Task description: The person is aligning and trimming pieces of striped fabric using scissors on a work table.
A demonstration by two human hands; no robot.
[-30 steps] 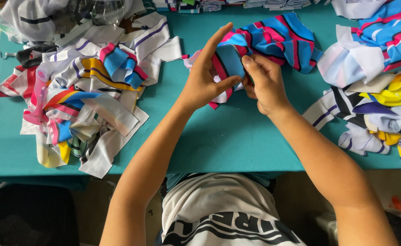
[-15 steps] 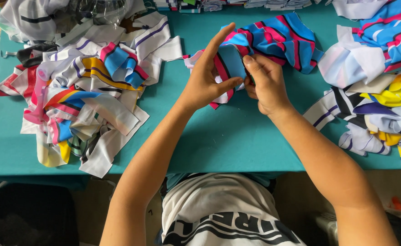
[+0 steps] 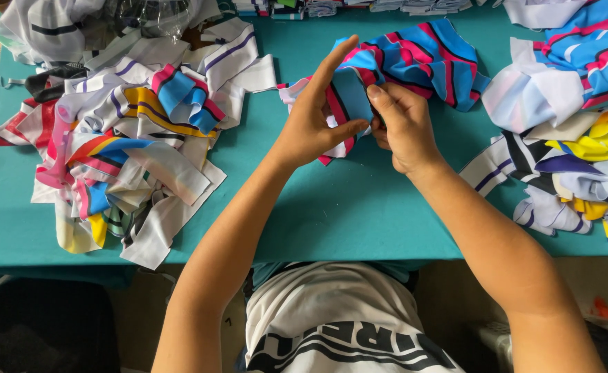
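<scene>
A blue fabric piece with red, black and pink stripes (image 3: 421,62) lies bunched on the teal table (image 3: 359,214) at the centre back. My left hand (image 3: 314,121) holds its near end, thumb pressed under the cloth and index finger stretched up along it. My right hand (image 3: 400,128) pinches the same end from the right, fingers curled on the fabric. Both hands meet just above the table surface.
A heap of striped white, pink, yellow and blue fabric scraps (image 3: 124,138) covers the left side. Another pile of striped pieces (image 3: 573,131) fills the right side. Folded stacks (image 3: 331,7) line the far edge. Clear plastic (image 3: 148,17) lies at the back left.
Both hands stay on the striped fabric piece with only slight finger shifts; the cloth and piles have not visibly moved.
</scene>
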